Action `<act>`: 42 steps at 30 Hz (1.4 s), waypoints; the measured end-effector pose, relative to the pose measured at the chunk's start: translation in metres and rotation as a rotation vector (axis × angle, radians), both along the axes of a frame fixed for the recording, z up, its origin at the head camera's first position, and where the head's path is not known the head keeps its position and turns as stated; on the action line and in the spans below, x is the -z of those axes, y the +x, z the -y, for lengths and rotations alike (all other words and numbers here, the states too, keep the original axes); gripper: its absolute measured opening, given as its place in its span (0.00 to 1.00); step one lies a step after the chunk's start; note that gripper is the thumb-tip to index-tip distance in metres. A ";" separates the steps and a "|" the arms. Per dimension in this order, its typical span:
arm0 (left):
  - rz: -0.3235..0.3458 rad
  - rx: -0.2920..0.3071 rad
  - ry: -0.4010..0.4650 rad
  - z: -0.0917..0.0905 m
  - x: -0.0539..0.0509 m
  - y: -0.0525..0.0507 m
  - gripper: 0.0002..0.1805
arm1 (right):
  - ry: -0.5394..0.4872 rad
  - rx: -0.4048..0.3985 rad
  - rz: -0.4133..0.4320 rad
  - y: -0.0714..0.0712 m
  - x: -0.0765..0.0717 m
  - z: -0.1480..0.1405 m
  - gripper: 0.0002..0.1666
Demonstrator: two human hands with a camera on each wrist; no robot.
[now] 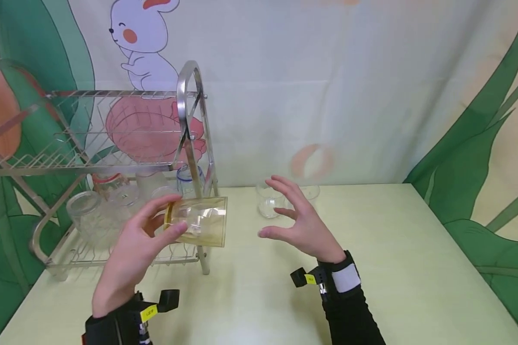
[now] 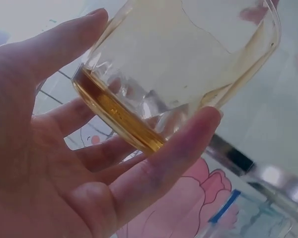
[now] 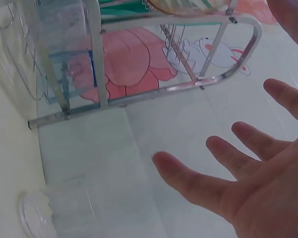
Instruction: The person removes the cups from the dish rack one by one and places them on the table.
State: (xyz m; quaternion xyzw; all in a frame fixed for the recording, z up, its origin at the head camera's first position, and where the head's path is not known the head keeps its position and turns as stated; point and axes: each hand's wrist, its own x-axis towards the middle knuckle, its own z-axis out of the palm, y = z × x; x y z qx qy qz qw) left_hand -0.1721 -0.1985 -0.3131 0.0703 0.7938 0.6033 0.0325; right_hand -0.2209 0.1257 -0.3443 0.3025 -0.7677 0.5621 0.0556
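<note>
A yellowish see-through drinking glass (image 1: pixel 205 221) lies sideways in the air, its rim toward the right. My left hand (image 1: pixel 131 254) holds it near the thick amber base, thumb on one side and fingers on the other. The left wrist view shows that base (image 2: pixel 121 114) between thumb and fingers. To the right, my right hand (image 1: pixel 306 227) hovers over the table with fingers spread and nothing in it. Behind it stand two clear glasses, one (image 1: pixel 266 206) in plain sight and another (image 1: pixel 311 192) partly hidden by the hand.
A two-tier metal dish rack (image 1: pixel 112 167) stands at the left. Several glasses, among them a clear one (image 1: pixel 84 211) and a blue-rimmed one (image 1: pixel 190 179), sit upside down on its lower tier. A printed curtain (image 1: pixel 349 96) hangs behind the pale table (image 1: pixel 393 258).
</note>
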 end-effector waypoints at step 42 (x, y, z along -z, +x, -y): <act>-0.096 0.155 0.274 -0.083 0.024 -0.035 0.32 | -0.070 -0.028 0.083 0.004 -0.004 0.006 0.50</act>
